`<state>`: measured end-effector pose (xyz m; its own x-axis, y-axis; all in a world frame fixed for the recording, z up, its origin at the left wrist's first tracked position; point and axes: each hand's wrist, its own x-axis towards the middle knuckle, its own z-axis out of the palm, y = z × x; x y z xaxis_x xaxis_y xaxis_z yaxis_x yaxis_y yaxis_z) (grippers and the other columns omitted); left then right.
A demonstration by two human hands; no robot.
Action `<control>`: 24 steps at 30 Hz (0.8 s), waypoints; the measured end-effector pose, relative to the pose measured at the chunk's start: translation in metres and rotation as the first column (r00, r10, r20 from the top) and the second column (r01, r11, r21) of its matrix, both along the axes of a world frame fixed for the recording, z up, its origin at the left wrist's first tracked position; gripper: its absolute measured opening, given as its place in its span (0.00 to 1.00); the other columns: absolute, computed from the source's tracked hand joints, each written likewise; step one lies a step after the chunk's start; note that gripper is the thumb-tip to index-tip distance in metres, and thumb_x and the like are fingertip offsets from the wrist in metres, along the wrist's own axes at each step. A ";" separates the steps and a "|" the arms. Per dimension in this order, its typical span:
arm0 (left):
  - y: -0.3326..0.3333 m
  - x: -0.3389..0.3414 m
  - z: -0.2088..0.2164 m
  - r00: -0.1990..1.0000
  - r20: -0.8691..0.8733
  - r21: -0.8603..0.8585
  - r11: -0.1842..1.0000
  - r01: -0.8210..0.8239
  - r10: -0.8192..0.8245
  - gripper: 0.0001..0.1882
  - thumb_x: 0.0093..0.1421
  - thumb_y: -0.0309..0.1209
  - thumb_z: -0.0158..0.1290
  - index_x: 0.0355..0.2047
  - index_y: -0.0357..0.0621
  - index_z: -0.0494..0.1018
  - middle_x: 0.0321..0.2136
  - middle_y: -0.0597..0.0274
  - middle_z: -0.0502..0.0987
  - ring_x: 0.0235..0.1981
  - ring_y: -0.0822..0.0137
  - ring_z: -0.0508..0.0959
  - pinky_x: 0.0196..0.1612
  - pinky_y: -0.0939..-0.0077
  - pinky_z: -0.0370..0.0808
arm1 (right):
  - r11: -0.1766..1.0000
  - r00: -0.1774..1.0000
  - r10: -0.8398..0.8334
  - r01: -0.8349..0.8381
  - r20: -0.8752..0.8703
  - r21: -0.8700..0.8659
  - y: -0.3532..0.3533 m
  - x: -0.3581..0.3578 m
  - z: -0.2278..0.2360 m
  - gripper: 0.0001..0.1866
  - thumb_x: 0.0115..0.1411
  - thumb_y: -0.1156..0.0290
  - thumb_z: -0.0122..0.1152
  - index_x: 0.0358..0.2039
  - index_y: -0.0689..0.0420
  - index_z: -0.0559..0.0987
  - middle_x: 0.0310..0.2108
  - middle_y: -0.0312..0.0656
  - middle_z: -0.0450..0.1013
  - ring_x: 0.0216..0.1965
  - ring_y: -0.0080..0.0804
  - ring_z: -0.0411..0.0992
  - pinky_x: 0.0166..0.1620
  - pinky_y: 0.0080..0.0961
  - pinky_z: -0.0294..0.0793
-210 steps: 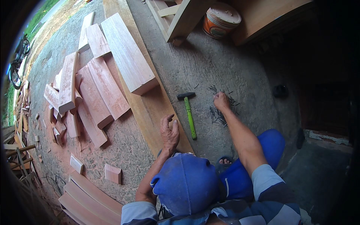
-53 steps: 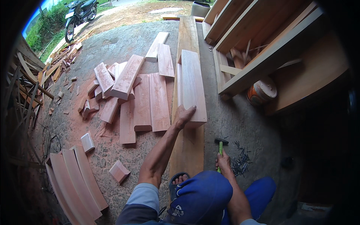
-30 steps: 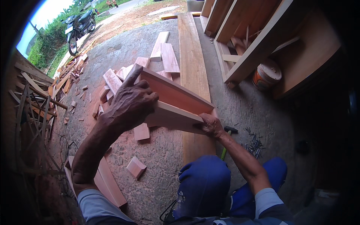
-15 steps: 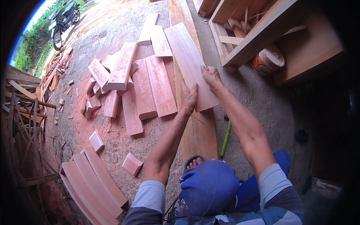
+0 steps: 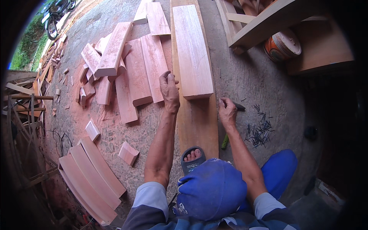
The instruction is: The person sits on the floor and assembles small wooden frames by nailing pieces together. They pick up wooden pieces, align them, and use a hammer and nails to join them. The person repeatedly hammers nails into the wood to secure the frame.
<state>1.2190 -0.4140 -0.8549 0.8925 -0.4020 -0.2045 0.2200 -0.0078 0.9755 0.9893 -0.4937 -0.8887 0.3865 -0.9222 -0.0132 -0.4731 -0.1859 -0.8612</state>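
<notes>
A thick, pale pink wooden block (image 5: 193, 53) lies lengthwise on a long, browner plank (image 5: 199, 126) on the ground. My left hand (image 5: 170, 92) is raised just left of the block's near end, apart from it, its fingers loosely bent and spread. Right of the plank, my right hand (image 5: 228, 112) has its fingers curled together; whether anything small is between them I cannot make out. Beneath that hand and wrist lies a hammer with a green handle (image 5: 225, 142), its middle hidden. Dark nails (image 5: 260, 128) lie scattered to the right.
Pink boards (image 5: 136, 73) are heaped on the left, dusted with sawdust. Curved wooden pieces (image 5: 92, 176) lie at lower left, near two small offcuts (image 5: 128, 153). At upper right stand a wooden frame (image 5: 264, 27) and an orange-and-white bucket (image 5: 283, 45). My sandalled foot (image 5: 193, 157) rests on the plank.
Both hands have let go of the wooden block, which now lies straight along the plank. My right hand has moved down beside the hammer, and my left hand has drawn leftward.
</notes>
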 end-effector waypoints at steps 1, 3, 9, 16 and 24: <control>0.022 -0.014 -0.018 0.991 0.129 0.110 0.992 -0.056 0.041 0.16 0.71 0.35 0.49 0.50 0.33 0.71 0.41 0.55 0.78 0.39 0.70 0.76 0.42 0.71 0.75 | 0.993 0.993 0.114 -0.115 -0.028 -0.035 0.017 -0.005 -0.009 0.11 0.64 0.66 0.62 0.41 0.60 0.83 0.33 0.51 0.79 0.35 0.48 0.79 0.39 0.40 0.77; 0.062 -0.065 -0.036 0.971 0.228 0.320 0.947 -0.003 -0.073 0.10 0.67 0.31 0.54 0.43 0.36 0.76 0.33 0.58 0.80 0.33 0.69 0.78 0.39 0.68 0.76 | 0.963 0.962 0.251 -0.259 -0.105 -0.076 0.037 0.005 -0.016 0.11 0.62 0.66 0.63 0.40 0.60 0.83 0.37 0.53 0.79 0.39 0.54 0.79 0.41 0.44 0.78; 0.104 -0.133 -0.066 0.843 0.460 0.499 0.867 0.013 -0.278 0.08 0.61 0.29 0.61 0.38 0.38 0.81 0.31 0.55 0.82 0.31 0.62 0.81 0.38 0.68 0.77 | 0.843 0.682 0.429 -0.537 -0.592 -0.008 0.039 0.049 -0.031 0.15 0.58 0.65 0.63 0.43 0.57 0.83 0.37 0.57 0.80 0.42 0.55 0.80 0.42 0.47 0.81; 0.102 -0.146 -0.057 0.960 0.247 0.351 0.935 0.041 -0.135 0.08 0.65 0.29 0.59 0.40 0.38 0.82 0.33 0.60 0.85 0.33 0.70 0.82 0.40 0.73 0.78 | 0.882 0.905 0.408 -0.357 -0.119 0.308 0.060 0.047 -0.037 0.11 0.65 0.63 0.62 0.42 0.56 0.79 0.33 0.45 0.80 0.35 0.36 0.80 0.31 0.35 0.78; 0.119 -0.135 -0.053 0.996 0.083 0.256 0.967 0.014 -0.036 0.08 0.67 0.28 0.58 0.40 0.36 0.81 0.32 0.60 0.85 0.34 0.73 0.82 0.41 0.76 0.78 | 0.557 0.939 0.177 -0.342 0.295 0.757 0.081 0.054 -0.020 0.10 0.70 0.62 0.59 0.38 0.55 0.80 0.29 0.31 0.74 0.28 0.15 0.70 0.27 0.19 0.68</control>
<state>1.0840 -0.2953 -0.9083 0.9016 -0.3690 -0.2256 0.1314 -0.2632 0.9557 1.0429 -0.4128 -0.9086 0.6791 -0.4348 -0.5914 -0.3542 0.5116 -0.7828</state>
